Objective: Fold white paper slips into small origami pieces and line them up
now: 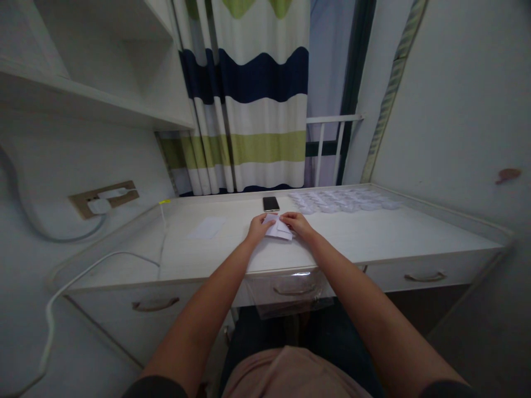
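Observation:
Between my two hands is a piece of folded white paper, held just above the desk near its front middle. My left hand pinches its left side, thumb on top. At the upper right of the paper, the fingers of my right hand are closed on an edge or flap. A dark phone lies flat on the desk just beyond my hands. Some lower parts of the paper and the fingertips beneath it are hidden.
The white desk has raised edges. Rows of several whitish packets lie at the back right, and white paper sheets at left. Clear plastic hangs over the front drawer. A white cable crosses the left side.

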A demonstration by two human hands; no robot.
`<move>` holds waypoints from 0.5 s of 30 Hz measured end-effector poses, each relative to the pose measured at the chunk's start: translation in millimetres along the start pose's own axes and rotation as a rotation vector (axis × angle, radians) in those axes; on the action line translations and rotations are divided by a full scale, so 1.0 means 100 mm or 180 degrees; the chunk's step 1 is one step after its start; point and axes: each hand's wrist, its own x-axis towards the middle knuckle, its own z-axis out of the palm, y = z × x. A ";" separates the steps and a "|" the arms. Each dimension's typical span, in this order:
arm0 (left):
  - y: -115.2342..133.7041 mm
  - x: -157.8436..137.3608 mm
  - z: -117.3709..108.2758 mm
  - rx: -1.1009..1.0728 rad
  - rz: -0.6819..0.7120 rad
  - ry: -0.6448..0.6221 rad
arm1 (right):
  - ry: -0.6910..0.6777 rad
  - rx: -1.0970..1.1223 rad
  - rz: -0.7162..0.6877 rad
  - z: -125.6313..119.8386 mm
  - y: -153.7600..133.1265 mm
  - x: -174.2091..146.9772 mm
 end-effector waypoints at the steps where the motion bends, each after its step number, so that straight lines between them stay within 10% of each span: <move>1: 0.01 0.00 0.00 -0.0005 -0.0014 0.0007 | 0.0012 -0.0015 0.0008 -0.01 0.00 0.01; 9: 0.00 0.02 0.01 -0.0113 0.0246 -0.0317 | 0.0194 -0.0301 -0.0168 -0.04 0.00 0.02; 15: -0.06 0.03 0.01 -0.0875 -0.0563 -0.0507 | 0.0057 -0.0348 -0.0499 -0.01 -0.05 -0.03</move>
